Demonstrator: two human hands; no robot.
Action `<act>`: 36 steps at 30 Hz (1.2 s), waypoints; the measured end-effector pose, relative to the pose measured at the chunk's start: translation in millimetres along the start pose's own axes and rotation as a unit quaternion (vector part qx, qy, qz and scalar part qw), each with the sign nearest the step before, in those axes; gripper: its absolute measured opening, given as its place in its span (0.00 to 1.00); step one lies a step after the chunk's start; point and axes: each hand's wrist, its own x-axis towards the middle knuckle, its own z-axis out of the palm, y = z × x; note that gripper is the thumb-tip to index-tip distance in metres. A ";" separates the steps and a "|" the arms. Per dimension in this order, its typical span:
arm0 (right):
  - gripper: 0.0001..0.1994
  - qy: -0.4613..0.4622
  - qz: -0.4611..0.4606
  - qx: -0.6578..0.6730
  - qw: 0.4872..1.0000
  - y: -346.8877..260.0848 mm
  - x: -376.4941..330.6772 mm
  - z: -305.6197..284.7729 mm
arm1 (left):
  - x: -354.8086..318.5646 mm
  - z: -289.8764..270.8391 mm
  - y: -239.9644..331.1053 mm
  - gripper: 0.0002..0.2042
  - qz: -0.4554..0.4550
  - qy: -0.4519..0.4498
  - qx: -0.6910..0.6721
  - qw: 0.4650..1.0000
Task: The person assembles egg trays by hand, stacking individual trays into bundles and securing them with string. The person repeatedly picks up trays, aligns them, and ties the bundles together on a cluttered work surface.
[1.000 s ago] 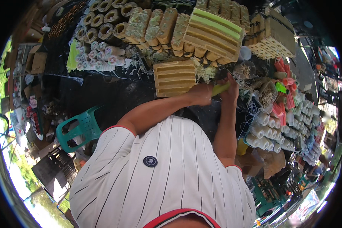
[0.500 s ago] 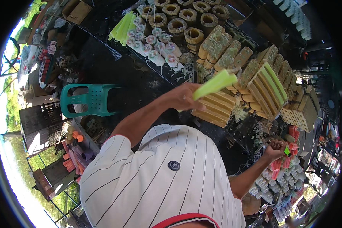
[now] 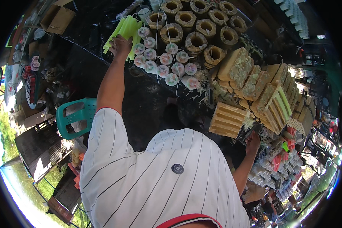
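Note:
At the upper left, my left hand (image 3: 121,46) reaches over a pile of yellow-green waxy sticks (image 3: 122,29), its fingers spread across the near end of the pile. Beside it stand several white-wrapped cylinders (image 3: 166,59) with coloured tops. My right hand (image 3: 253,143) is at the right, its fingers curled; whether anything is in them I cannot make out. Close to that hand lies a ridged tan block (image 3: 228,120). Another grooved tan block (image 3: 276,110), with yellow-green strips in its grooves, leans on a stack beyond it.
Several tan hexagonal tubes (image 3: 195,41) stand at the top, and tan slabs (image 3: 239,68) are piled at the right. A green plastic chair (image 3: 76,117) stands at the left. White and pink cylinders (image 3: 269,167) lie beyond my right forearm. A cardboard box (image 3: 57,18) is at the far left.
My left hand has gone from the middle, where it held a yellow-green stick, to the pile at upper left. My right hand has drawn back leftward from the pink cylinders.

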 end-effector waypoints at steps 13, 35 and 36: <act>0.23 0.189 -0.036 -0.483 0.854 -49.8 -42.1 13.1 | 11.6 27.2 -50.4 0.54 0.181 0.063 0.007 0.981; 0.15 0.222 -0.299 -0.156 0.915 -182.4 136.9 -36.8 | -453.3 -137.5 480.7 0.28 0.525 -0.061 -0.340 0.778; 0.16 0.222 -0.284 -0.132 0.923 -185.0 133.2 -34.3 | -459.0 -135.6 479.9 0.28 0.529 -0.038 -0.327 0.782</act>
